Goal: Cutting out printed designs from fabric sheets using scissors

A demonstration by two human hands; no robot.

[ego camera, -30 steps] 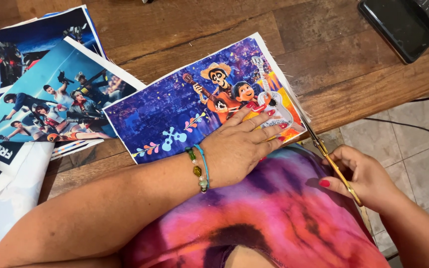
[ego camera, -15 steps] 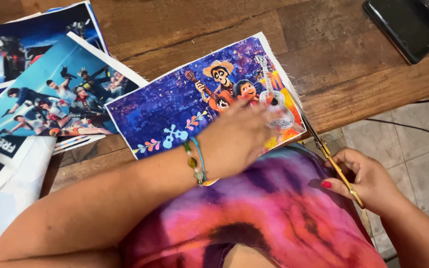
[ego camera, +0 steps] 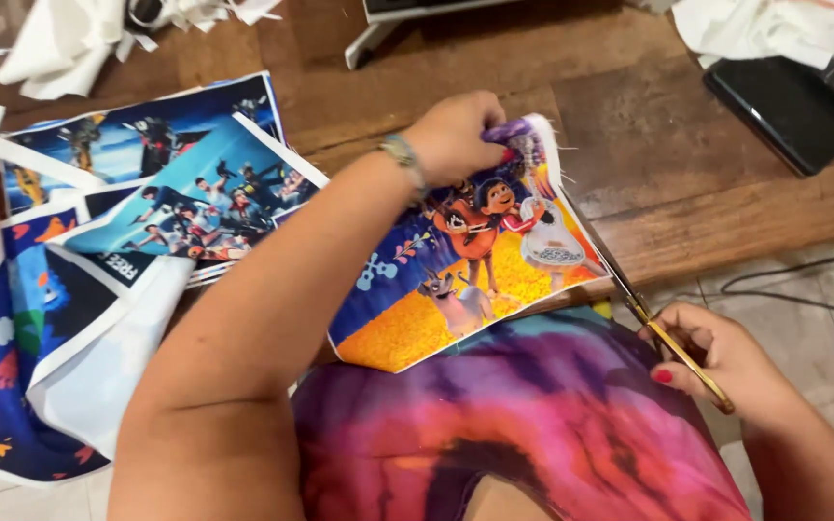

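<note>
A colourful printed cartoon sheet (ego camera: 456, 289) lies on the wooden table's near edge, hanging over my lap. My left hand (ego camera: 456, 135) pinches the sheet's far top edge, fingers closed on it. My right hand (ego camera: 726, 362) grips gold-handled scissors (ego camera: 663, 328) at the sheet's right edge; the blades run up along that edge. A beaded bracelet (ego camera: 400, 154) circles my left wrist.
More printed sheets (ego camera: 161, 183) and white-backed prints (ego camera: 41, 338) lie at the left. A black tablet-like device (ego camera: 784, 106) sits at the far right with white paper scraps (ego camera: 764, 24). Crumpled white trimmings (ego camera: 50, 48) sit at the far left. A cable (ego camera: 784, 289) crosses the tiled floor.
My left hand has moved from lying flat on the sheet's near part up to its far edge and pinched it. The sheet has slid toward me. The scissors stay at the right edge.
</note>
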